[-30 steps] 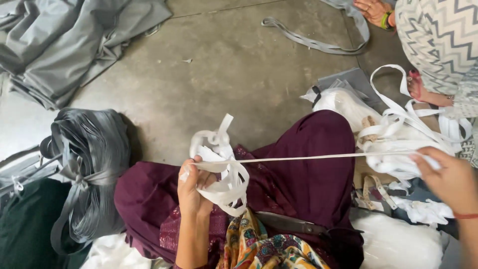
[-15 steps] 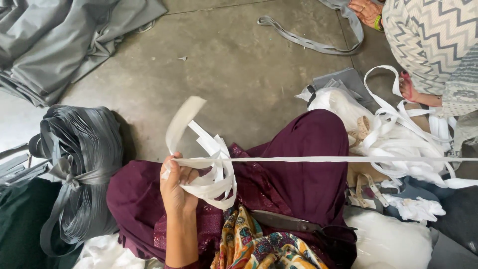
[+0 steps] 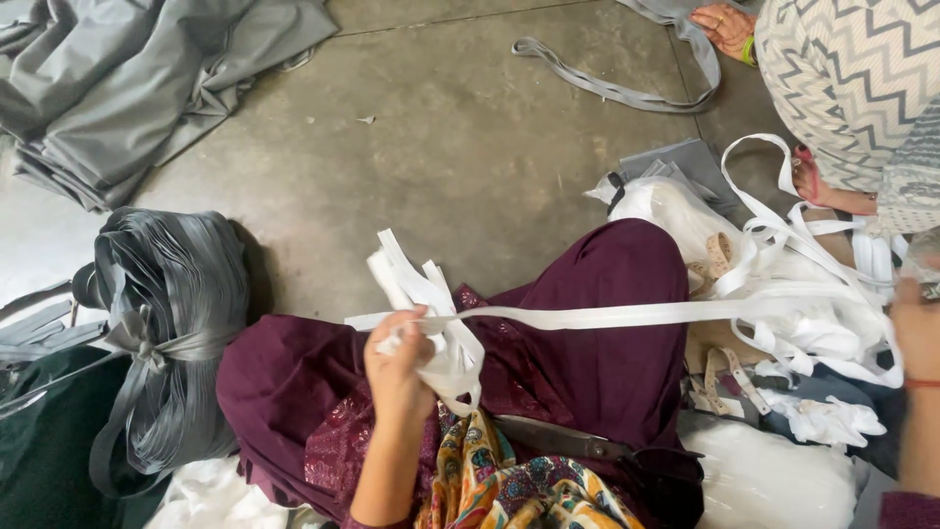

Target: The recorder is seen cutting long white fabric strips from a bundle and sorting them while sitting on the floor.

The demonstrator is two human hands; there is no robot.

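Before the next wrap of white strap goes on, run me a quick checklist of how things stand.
1. Left hand grips the white strap bundle: ok.
2. Strap span stretched between both hands, no sag: ok.
3. Right hand on the strap: cannot tell, it sits at the frame edge.
4. Loose strap pile free of knots: cannot tell.
5. Neighbouring person's hand apart from the span: ok.

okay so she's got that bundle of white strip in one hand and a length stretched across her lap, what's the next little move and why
Probably fold the stretched white strip back onto the bundle in the left hand. That hand grips several gathered loops, while the strip runs taut across the lap toward the right hand by the loose white pile, so one more length looks ready to add.
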